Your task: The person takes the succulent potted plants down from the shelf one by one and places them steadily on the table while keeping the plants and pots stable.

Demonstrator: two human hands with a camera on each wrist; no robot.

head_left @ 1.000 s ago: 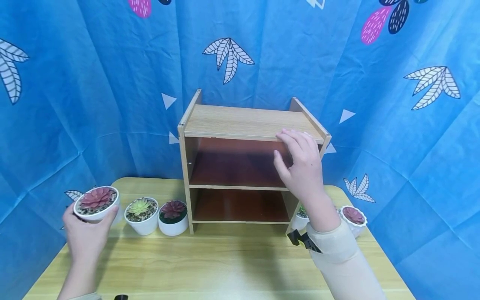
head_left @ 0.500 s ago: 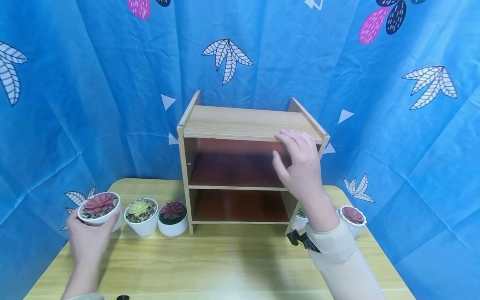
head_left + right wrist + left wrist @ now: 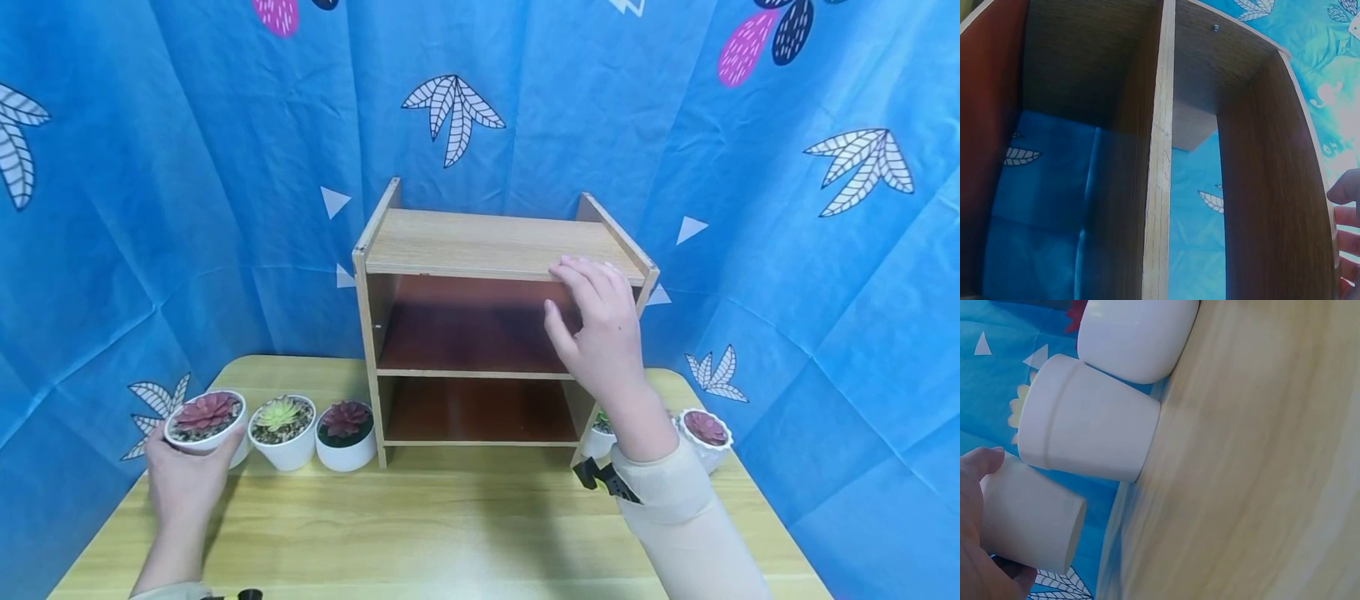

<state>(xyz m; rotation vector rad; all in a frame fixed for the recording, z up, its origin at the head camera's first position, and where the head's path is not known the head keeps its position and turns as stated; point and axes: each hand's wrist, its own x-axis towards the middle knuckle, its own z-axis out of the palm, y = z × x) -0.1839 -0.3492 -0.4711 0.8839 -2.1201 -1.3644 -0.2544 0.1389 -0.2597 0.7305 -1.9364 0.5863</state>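
Note:
My left hand (image 3: 187, 483) grips a white pot with a dark red succulent (image 3: 206, 412) by its side, thumb and fingers around it. In the left wrist view the white pot (image 3: 1035, 519) is tilted, its base in the air past the table's edge. Close beside it stands a white pot with a pale green succulent (image 3: 283, 429), then a rounder white pot with a dark red succulent (image 3: 347, 437). My right hand (image 3: 603, 325) rests its fingertips on the front edge of the wooden shelf unit's top board (image 3: 487, 242), thumb hanging apart below. The right hand holds no pot.
The wooden shelf unit (image 3: 472, 375) stands at the back middle of the wooden table (image 3: 420, 525). Right of it, partly behind my right forearm, are a white pot with a green plant (image 3: 598, 440) and a scalloped white pot (image 3: 708, 442). A blue curtain (image 3: 247, 167) surrounds the table.
My left hand has lowered the pot with the red succulent and brought it right, closer to the pot with the green one. The right hand has stayed on the shelf's edge.

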